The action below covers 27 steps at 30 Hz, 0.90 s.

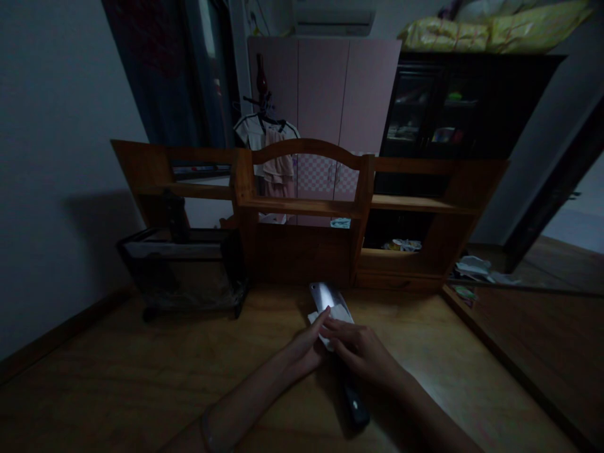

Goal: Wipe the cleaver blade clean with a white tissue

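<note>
Along the right, the table [226, 402] ends at a straight edge; its wood stretches out either side of the hands. Across the back, a shelf [302, 206] walls off the far side, a dark case [198, 277] near its left. Between the forearms is the knife [325, 294], handle toward the person, blade toward the shelf. Both hands meet on the blade: right hand [363, 352] clamped on white cloth [343, 313], left hand [306, 352] against it, grip unclear.
</note>
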Motion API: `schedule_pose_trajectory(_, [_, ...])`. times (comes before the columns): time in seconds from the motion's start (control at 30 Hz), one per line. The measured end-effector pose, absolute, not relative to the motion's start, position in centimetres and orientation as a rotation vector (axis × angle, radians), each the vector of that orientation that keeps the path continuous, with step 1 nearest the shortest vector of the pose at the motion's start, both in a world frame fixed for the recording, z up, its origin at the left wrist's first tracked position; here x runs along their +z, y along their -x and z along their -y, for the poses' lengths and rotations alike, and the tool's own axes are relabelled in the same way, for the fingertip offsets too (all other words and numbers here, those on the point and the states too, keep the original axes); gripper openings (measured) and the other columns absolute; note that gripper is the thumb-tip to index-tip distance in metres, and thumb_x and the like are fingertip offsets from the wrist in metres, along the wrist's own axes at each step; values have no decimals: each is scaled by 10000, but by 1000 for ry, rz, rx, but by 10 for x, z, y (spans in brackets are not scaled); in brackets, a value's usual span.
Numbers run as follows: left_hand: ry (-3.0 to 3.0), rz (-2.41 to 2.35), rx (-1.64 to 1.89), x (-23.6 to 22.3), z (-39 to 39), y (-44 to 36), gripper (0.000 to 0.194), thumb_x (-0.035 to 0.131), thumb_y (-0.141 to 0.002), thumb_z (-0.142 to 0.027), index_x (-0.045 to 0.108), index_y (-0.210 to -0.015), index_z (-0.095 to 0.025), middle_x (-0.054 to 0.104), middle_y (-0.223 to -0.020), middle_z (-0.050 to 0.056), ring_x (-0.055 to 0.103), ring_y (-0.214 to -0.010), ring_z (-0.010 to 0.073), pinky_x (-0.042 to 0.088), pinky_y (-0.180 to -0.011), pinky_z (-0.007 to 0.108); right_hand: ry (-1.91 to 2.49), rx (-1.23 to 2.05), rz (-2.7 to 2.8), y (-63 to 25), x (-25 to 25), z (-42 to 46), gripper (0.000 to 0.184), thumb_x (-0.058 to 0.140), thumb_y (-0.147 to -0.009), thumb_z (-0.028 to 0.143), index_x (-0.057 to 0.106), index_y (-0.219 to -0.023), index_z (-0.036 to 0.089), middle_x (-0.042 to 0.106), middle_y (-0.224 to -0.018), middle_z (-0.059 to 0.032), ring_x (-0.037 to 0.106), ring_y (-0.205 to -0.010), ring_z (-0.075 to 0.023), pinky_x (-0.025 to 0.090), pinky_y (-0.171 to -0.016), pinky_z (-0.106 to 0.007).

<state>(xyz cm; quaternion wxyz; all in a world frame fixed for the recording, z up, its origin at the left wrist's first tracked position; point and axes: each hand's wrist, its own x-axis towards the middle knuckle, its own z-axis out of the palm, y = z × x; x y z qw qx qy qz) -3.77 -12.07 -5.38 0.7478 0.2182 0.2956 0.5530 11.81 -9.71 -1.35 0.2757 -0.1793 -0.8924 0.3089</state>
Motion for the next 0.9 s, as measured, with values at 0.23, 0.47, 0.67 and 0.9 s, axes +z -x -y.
schedule_pose_trajectory(0.23, [-364,-531,1188,-51,120,36,378,596,-882,-429,645,-1019,-79,680,-1006,120,656,-936,189,486,-925,290,536,759,2422,-118,-18,93,353,442,-965,344,578,-1287,297,459,-1435,-21,423,-1336,-243,387,-1088,-434])
schedule_pose_trajectory(0.47, [-456,-453,1185,-48,120,34,447,571,-903,-402,583,-1233,-101,640,-1197,129,608,-1110,212,431,-1019,320,697,603,2398,-125,-26,81,410,433,-966,328,495,-1366,267,433,-1461,-52,362,-1375,-246,331,-1127,-480])
schedule_pose_trajectory(0.67, [-457,-440,1158,-44,124,34,519,503,-924,-466,584,-1247,-68,647,-1175,152,585,-1141,261,435,-1016,366,965,470,2338,-128,-40,72,387,410,-965,334,572,-1308,255,513,-1390,-93,611,-1143,-291,508,-952,-449])
schedule_pose_trajectory(0.9, [-454,-399,1170,-40,125,34,534,473,-935,-481,568,-1269,-76,598,-1273,142,541,-1211,236,395,-1058,323,820,436,2419,-129,-37,74,424,414,-968,320,484,-1381,255,456,-1448,-54,388,-1363,-245,315,-1137,-477])
